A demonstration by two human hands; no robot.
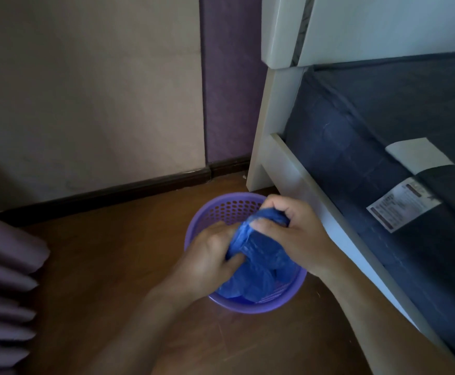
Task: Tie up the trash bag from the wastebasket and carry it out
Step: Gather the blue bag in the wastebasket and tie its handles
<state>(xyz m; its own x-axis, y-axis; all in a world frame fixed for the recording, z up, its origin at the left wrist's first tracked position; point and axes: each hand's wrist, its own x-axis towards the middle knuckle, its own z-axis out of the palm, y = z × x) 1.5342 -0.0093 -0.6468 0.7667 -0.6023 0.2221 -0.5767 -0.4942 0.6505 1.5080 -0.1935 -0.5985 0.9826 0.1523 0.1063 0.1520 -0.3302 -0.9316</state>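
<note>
A: Where's the bag rn?

B: The crumpled blue plastic trash bag is in the round purple plastic wastebasket with perforated walls, which stands on the brown wood floor, just beside the white bed frame. The bag's top is bunched up above the rim; the rest sits inside.

A: And your hands?

B: Your left hand is closed on the gathered plastic on the left side, thumb pressed into the bag. Your right hand is curled over the top of the bunch, fingers wrapped round it, thumb pinching from the front. Both are touching the bag, close together.

A: Anything else nearby?

B: A dark blue mattress cover w/ a white printed label on the right, pleated purple curtain at the left edge, and a beige wall w/ dark baseboard behind.
</note>
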